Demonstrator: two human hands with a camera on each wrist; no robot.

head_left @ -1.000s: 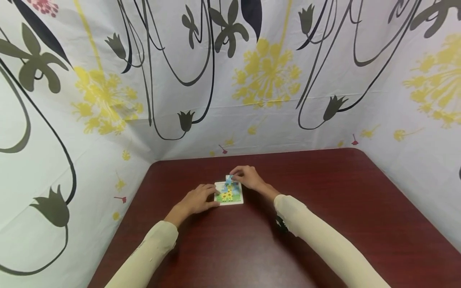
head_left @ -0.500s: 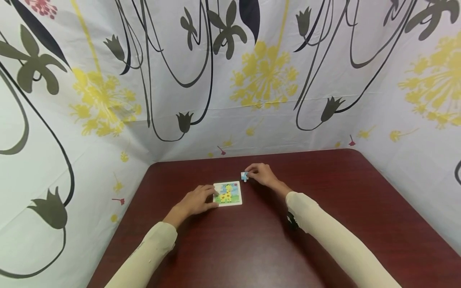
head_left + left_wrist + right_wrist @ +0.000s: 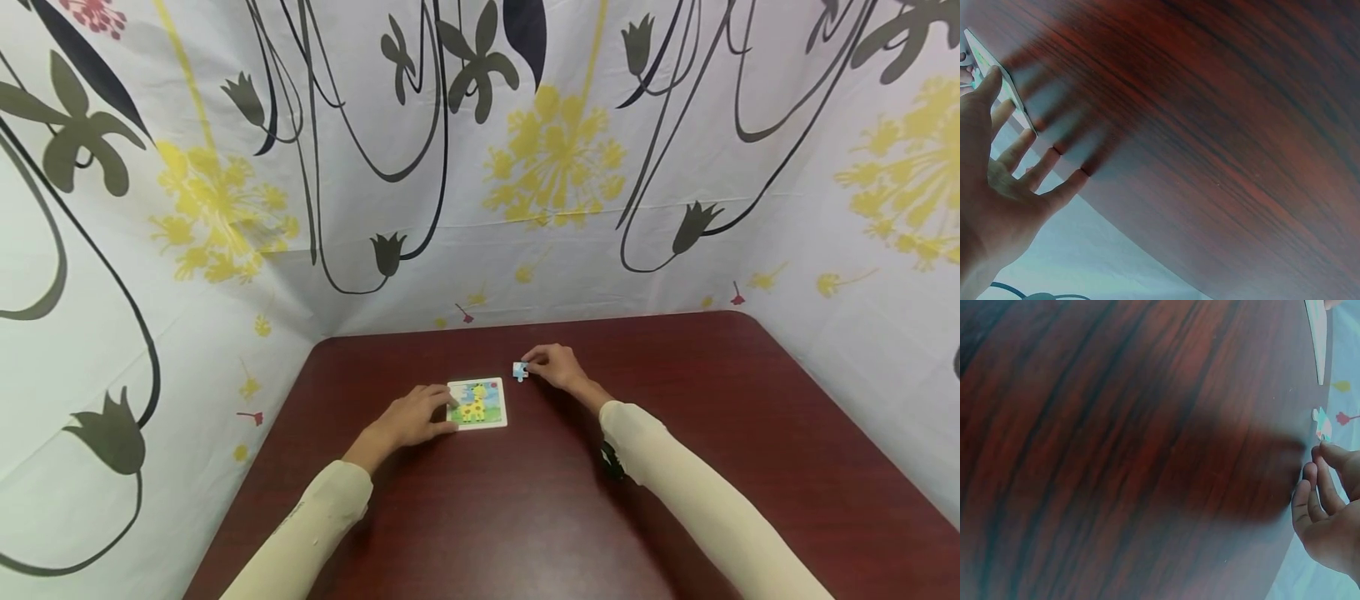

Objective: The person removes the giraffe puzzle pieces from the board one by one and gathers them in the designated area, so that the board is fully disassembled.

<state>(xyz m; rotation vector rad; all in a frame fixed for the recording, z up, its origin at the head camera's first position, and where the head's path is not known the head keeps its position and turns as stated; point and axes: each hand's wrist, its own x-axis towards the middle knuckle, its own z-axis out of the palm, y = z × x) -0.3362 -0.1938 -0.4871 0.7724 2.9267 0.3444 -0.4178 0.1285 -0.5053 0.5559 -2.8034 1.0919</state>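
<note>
A small white-framed jigsaw puzzle [image 3: 491, 405] with a yellow giraffe lies flat on the table. My left hand [image 3: 407, 417] rests on its left side; in the left wrist view the hand's [image 3: 1007, 194] fingers are spread and fairly straight, some touching the puzzle and others the tabletop. Beyond the puzzle's far right corner, my right hand [image 3: 558, 368] pinches a light blue puzzle piece [image 3: 519, 371] between thumb and fingertips. The right wrist view shows the piece [image 3: 1322, 425] at the tips of that hand [image 3: 1329, 509], with the remaining fingers curled loosely. Part of the puzzle is covered by my left fingers.
The dark red wooden table [image 3: 480, 508] has a rounded far edge not far behind the hands. A white cloth [image 3: 465, 183] printed with flowers and vines hangs around the back and sides.
My right hand has lifted the blue piece away from the puzzle's top and moved it right, beside the far right corner. The left hand has stayed in place on the puzzle.
</note>
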